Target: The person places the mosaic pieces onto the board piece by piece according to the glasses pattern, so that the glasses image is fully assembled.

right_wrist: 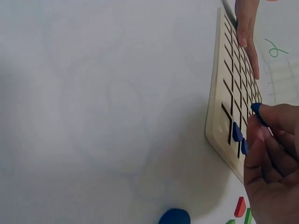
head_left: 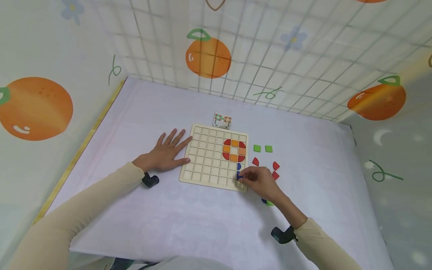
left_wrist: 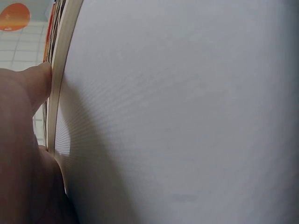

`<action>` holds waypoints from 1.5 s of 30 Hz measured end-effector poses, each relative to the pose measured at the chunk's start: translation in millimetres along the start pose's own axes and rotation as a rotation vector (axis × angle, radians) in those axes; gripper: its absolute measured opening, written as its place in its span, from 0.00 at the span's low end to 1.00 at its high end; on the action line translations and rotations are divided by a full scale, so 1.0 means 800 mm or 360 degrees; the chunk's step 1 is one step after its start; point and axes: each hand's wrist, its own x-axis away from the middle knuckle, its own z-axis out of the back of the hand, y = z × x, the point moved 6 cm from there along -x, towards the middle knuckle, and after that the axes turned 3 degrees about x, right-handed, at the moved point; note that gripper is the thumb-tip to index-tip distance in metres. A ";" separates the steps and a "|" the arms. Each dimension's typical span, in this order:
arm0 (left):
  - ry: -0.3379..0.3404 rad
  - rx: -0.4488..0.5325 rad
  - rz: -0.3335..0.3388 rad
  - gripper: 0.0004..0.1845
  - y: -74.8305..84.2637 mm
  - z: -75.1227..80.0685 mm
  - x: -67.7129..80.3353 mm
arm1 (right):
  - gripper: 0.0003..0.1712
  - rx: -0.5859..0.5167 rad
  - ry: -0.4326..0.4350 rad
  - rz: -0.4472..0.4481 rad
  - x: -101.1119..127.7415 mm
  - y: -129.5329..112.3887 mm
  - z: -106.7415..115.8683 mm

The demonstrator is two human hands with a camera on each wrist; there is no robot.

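A pale wooden grid board (head_left: pixel 206 165) lies on the white-covered table. My left hand (head_left: pixel 165 153) is spread flat beside it, its index fingertip and thumb at the board's left edge. Over the board's lower right part, my right hand (head_left: pixel 261 182) pinches a small blue piece (right_wrist: pixel 257 111) between thumb and fingers. Close to those fingers, a blue rounded piece (head_left: pixel 239 166) sits in the right part of the grid; the right wrist view shows two blue pieces in cells. Above them, red quarter-round pieces (head_left: pixel 242 158) and orange squares (head_left: pixel 234 158) form a ring around a bare cell.
Right of the board lie green squares (head_left: pixel 257 148) and several loose red quarter-rounds (head_left: pixel 275 175). A blue piece (head_left: pixel 264 201) and a green piece (head_left: pixel 270 203) show partly behind the right wrist. A small patterned card (head_left: pixel 222 120) is at the board's far edge.
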 end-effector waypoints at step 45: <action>-0.0015 -0.0003 0.0007 0.46 0.004 0.005 0.002 | 0.07 0.0463 0.0081 0.0287 0.003 -0.023 -0.039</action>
